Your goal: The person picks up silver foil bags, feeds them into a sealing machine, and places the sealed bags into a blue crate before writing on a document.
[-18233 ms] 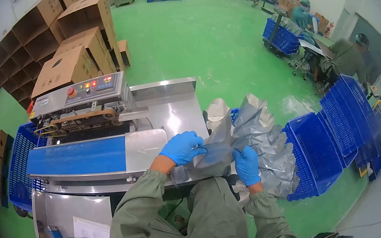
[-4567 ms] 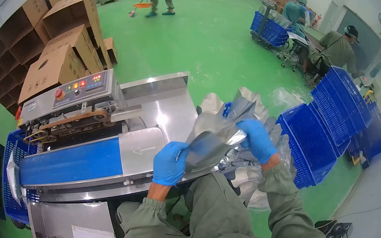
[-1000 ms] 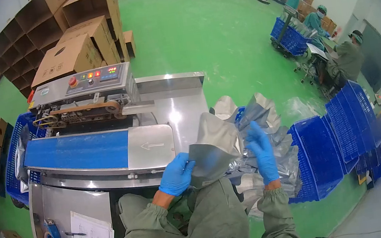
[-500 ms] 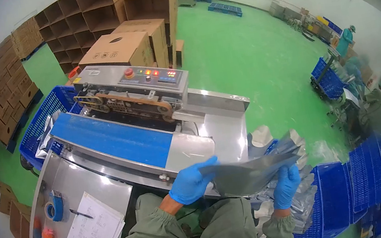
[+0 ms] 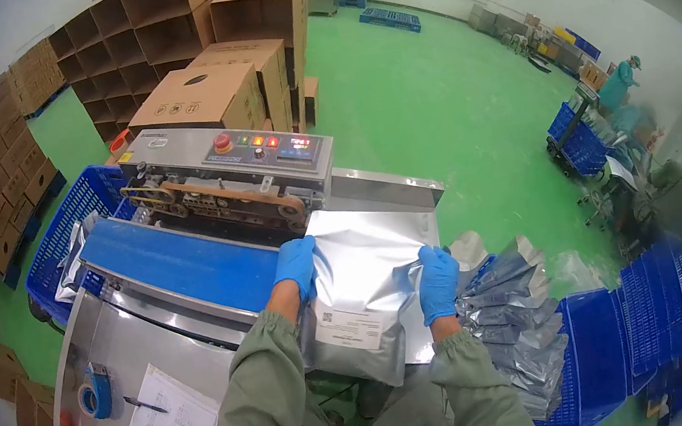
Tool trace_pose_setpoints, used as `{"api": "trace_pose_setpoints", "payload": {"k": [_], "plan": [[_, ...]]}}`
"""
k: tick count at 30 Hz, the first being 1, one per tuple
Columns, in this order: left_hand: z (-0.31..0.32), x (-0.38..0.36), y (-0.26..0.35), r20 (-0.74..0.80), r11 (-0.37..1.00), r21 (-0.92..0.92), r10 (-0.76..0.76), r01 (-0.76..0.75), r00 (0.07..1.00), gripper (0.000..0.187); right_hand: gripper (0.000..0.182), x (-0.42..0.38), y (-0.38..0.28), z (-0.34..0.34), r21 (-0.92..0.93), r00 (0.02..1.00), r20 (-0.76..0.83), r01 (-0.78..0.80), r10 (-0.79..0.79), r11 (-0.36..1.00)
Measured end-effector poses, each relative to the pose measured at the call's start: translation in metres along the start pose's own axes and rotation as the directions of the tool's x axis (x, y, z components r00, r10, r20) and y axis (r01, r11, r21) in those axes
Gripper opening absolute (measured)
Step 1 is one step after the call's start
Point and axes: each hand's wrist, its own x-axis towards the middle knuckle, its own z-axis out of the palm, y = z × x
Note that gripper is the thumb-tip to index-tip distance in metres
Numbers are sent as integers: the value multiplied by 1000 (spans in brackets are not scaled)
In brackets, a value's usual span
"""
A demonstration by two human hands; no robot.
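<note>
While your left grip (image 5: pixel 296 266) and right grip (image 5: pixel 439 285) pinch opposite sides of the silver pouch (image 5: pixel 359 268) across the near edge of the counter (image 5: pixel 391 190), it looks slick, pliant, probably bottom-heavy; hold those upper side edges.

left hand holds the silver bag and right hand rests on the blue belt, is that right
You have the right hand wrong: the head view shows it holding the silver bag at the right side. The left hand does hold it.
</note>
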Motion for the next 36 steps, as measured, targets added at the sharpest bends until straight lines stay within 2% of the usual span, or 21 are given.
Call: {"api": "trace_pose_setpoints", "payload": {"k": [1, 3, 4, 7, 8, 9, 14, 15, 16, 18, 20, 22, 23, 24, 27, 29, 30, 31, 32, 34, 36], "plan": [[-5, 4, -6, 1, 1000, 4, -5, 5, 1000, 35, 26, 1, 7, 5, 1, 1000, -1, -6, 6, 1000], [-13, 7, -5, 10, 996, 27, -88, 88, 996, 35, 26, 1, 13, 15, -160, 981, 49, 195, -190, 968], [-16, 11, -2, 13, 982, 3, -191, 191, 981, 36, 24, 0, 13, 18, -125, 994, 45, 107, -102, 986], [-30, 31, -13, 21, 992, 58, -110, 108, 994, 31, 23, 3, 14, 35, -78, 994, 53, 95, -91, 992], [-36, 29, -2, 7, 973, 229, -25, 23, 1000, 34, 23, 7, 22, 39, -138, 988, 91, 140, -128, 981], [-42, 33, -3, 15, 973, 231, -28, 24, 1000, 34, 23, 7, 23, 44, -141, 989, 85, 135, -124, 981], [-84, 51, 1, -49, 955, 290, -59, 71, 997, 41, 26, 5, 13, 46, -22, 967, 228, -116, 118, 993], [-95, 58, -5, -49, 944, 330, 22, -5, 999, 41, 27, 8, 12, 37, 16, 947, 280, -169, 158, 985], [-107, 65, -12, -62, 942, 335, 5, 16, 998, 41, 26, 23, 44, 17, -179, 933, 343, 180, -110, 967], [-128, 73, -10, -85, 928, 371, -12, 43, 996, 41, 25, 41, 69, -20, -14, 968, 233, -95, 96, 995], [-147, 76, -5, -121, 935, 340, -61, 99, 991, 40, 24, 66, 107, -64, -354, 996, 63, 81, -63, 932], [-168, 77, 7, -124, 918, 376, -88, 129, 988, 42, 26, 104, 185, -116, -219, 953, -304, -72, 2, 973], [-182, 84, 2, -151, 915, 388, -53, 109, 987, 44, 26, 106, 186, -125, -225, 950, -314, -82, 7, 971], [-210, 101, -19, -90, 836, 548, 89, -25, 992, 46, 28, 109, 183, -134, -258, 940, -340, -99, 5, 961], [-201, 33, 40, -110, 713, 698, 192, -62, 975, 51, 34, 125, 221, -164, -352, 935, -348, -202, 72, 914], [-205, 1, 35, -59, 623, 769, 298, -147, 953, 57, 37, 132, 233, -182, -405, 928, -344, -284, 143, 869], [-216, -11, 24, 0, 512, 831, 390, -217, 921, 59, 37, 133, 223, -174, -644, 917, -324, -394, 233, 656], [-211, -33, 33, -26, 522, 830, 386, -196, 922, 56, 38, 133, 219, -172, -818, 888, -321, -436, 330, 376], [-205, -54, 39, -61, 532, 830, 383, -166, 922, 53, 38, 135, 223, -176, -812, 882, -332, -448, 335, 374], [-203, -83, 31, -58, 524, 829, 427, -195, 902, 53, 32, 141, 237, -176, -999, 964, 39, 29, 263, 42], [-199, -106, 37, -86, 507, 841, 471, -190, 878, 53, 22, 145, 253, -184, -992, 984, 100, 110, 145, -67]]}}
